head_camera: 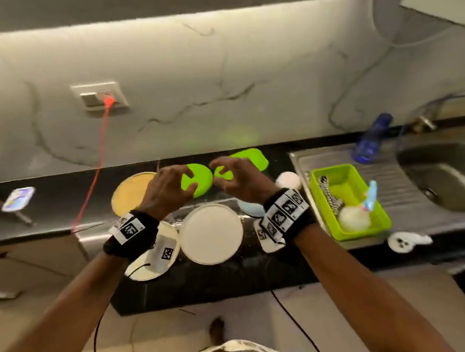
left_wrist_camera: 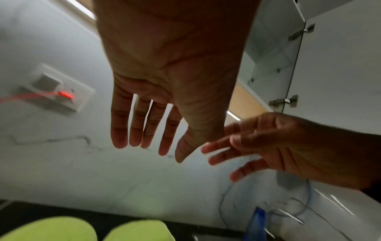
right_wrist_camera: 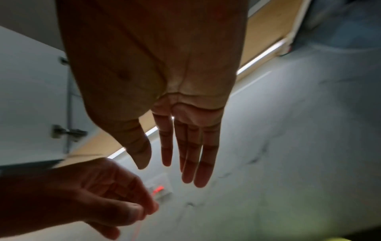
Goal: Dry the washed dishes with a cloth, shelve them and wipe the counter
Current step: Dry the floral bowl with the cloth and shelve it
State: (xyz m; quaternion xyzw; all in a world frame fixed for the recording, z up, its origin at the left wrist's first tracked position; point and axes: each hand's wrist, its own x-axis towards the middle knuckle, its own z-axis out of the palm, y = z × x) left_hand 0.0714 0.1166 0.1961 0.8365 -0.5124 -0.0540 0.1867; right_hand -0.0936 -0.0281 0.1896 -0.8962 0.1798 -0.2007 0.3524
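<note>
Hovering hands: left hand and right hand raised side by side above the dark tabletop, close together, not touching each other.
Left hand state: fingers spread and loosely bent in the head view, near straight in the left wrist view — holds nothing.
Right hand state: fingers relaxed and apart, palm bare — holds nothing.
Green round dish: bright lime, plain, lying on the tabletop near the wall; seen between and behind the two hands; contact with the fingers cannot be told.
Green rectangular dish: same lime colour, rounded corners, just behind the right hand.
White plate: round, matte, on the tabletop between the wrists, nearer the person.
Yellow plate: round, pale yellow, partly behind the left hand.
Green basket: on the sink drainboard, right of the right hand — holds a white rounded item and other small pieces, too blurred to name.
Blue bottle: behind the basket, at the wall.
</note>
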